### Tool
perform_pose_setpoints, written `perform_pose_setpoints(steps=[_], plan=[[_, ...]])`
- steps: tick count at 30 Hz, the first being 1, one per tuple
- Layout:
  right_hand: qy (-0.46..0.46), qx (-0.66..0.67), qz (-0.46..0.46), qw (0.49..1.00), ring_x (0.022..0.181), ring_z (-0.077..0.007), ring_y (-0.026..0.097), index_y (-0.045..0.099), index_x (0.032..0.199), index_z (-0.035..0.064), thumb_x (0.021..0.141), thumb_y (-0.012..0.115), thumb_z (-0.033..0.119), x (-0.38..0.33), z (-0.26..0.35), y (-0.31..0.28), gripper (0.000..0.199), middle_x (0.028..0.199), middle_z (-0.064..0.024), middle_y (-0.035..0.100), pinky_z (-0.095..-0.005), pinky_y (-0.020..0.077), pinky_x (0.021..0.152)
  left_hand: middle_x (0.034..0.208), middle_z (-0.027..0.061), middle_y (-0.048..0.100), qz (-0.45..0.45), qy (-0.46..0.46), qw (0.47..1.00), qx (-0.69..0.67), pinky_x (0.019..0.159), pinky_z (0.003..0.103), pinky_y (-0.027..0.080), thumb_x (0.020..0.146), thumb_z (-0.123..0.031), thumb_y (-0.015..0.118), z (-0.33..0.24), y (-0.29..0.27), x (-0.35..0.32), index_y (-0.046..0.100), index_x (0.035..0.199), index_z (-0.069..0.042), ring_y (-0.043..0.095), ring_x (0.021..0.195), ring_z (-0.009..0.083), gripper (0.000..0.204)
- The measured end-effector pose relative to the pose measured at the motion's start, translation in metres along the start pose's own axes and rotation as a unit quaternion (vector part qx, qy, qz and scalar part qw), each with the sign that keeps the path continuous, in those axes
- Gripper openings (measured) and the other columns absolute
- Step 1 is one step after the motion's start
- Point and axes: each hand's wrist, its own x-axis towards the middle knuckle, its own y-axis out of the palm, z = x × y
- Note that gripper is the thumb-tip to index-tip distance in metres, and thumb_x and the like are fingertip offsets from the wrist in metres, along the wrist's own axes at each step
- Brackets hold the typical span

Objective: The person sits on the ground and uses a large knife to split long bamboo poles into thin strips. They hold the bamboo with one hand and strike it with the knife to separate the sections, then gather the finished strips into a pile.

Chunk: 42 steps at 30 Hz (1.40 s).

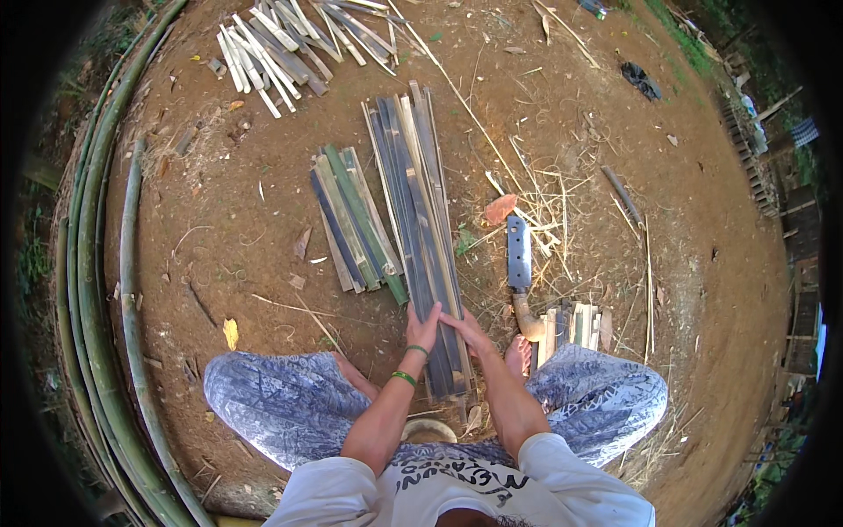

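A long bundle of split bamboo strips, dark grey and tan, lies in front of me with its near end between my legs. My left hand is wrapped round the bundle's left side. On the opposite side, my right hand grips the same strips, and the two thumbs come close together on top. Fingers under the bundle are hidden. Left of it lies a shorter bunch of bamboo pieces, one of them green. A broad-bladed knife with a curved wooden handle rests to the right.
Beside my right foot is a small stack of short bamboo pieces. A reddish stone sits by the blade amid shavings. More split strips are heaped at the far left. Long green bamboo poles line the left side.
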Motion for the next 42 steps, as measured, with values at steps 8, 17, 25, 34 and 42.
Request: perform_pose_setpoints(steps=[8,17,25,34,42], plan=[[-0.017,0.009,0.037,0.999,0.116,-0.0283,0.060,0.033,0.146,0.0005,0.078,0.082,0.026,-0.030,0.038,0.012,0.087,0.131,-0.0197,0.057,-0.0422,0.0502,0.098,0.127,0.0243,0.061,0.026,0.041,0.999,0.017,0.102,0.040,0.045,0.083,-0.052,0.072,-0.054,-0.024,-0.018,0.041,0.138,0.005,0.060,0.118,0.0342,0.086],[-0.016,0.052,0.087,0.995,0.102,-0.0264,0.067,0.049,0.135,0.0007,0.084,0.076,0.032,-0.070,0.086,0.038,0.066,0.121,-0.0167,0.064,-0.0419,0.0568,0.089,0.115,0.0187,0.062,0.093,-0.023,0.971,-0.219,0.085,0.038,0.055,0.079,-0.035,0.081,-0.111,-0.042,-0.024,0.048,0.127,0.004,0.065,0.101,0.0273,0.071],[0.019,0.034,0.126,0.991,0.097,-0.0259,0.070,0.061,0.124,0.0005,0.083,0.074,0.041,-0.103,0.151,0.074,0.058,0.117,-0.0152,0.069,-0.0406,0.0566,0.089,0.101,0.0140,0.071,0.211,-0.022,0.955,-0.209,0.078,0.035,0.057,0.085,-0.045,0.073,-0.178,-0.066,-0.032,0.063,0.121,0.003,0.070,0.085,0.0234,0.061],[-0.034,0.159,0.151,0.975,0.086,-0.0248,0.071,0.062,0.119,0.0027,0.086,0.070,0.047,-0.122,0.176,0.099,0.056,0.103,-0.0136,0.072,-0.0436,0.0608,0.078,0.095,0.0079,0.074,0.232,-0.034,0.950,-0.208,0.075,0.031,0.056,0.087,-0.048,0.069,-0.235,-0.087,-0.050,0.069,0.111,-0.003,0.071,0.079,0.0201,0.051],[-0.009,0.074,0.077,0.994,0.088,-0.0267,0.070,0.065,0.116,0.0040,0.083,0.071,0.041,-0.117,0.163,0.106,0.050,0.101,-0.0124,0.071,-0.0416,0.0591,0.078,0.111,0.0128,0.071,0.209,-0.017,0.964,-0.162,0.089,0.033,0.052,0.084,-0.049,0.071,-0.223,-0.089,-0.042,0.063,0.124,0.002,0.069,0.099,0.0235,0.065]])
